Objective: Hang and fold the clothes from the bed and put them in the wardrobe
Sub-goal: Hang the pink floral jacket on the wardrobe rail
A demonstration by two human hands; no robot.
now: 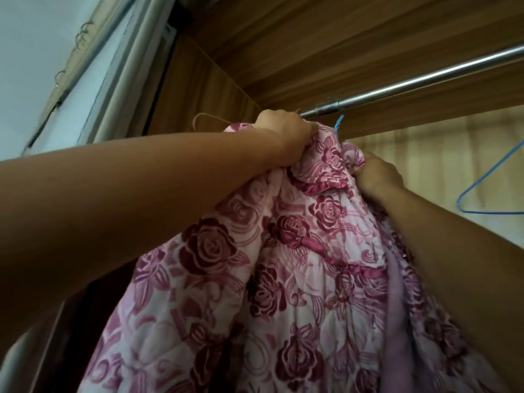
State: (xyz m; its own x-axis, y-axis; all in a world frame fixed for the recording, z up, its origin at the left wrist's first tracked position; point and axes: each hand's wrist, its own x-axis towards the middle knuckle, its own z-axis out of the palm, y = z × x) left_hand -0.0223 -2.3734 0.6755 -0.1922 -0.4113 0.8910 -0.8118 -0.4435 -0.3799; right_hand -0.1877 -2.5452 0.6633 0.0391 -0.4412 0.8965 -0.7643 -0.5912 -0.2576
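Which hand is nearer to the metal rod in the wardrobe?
Left. The left hand grips the floral garment just under the metal rod, at its end; the right hand holds the cloth lower, clearly below the rod.

Upper left: beige curtain band [105, 12] runs diagonally, with wire hooks [82, 32] hanging off it. Pale wall [28, 29] on one side, grey-white frame [133, 66] on the other.

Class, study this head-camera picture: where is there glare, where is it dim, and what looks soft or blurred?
Head view: glare streaks along the metal rail; the lower left corner falls dark; the back panel at right is lit pale; the print on the floral garment looks soft.
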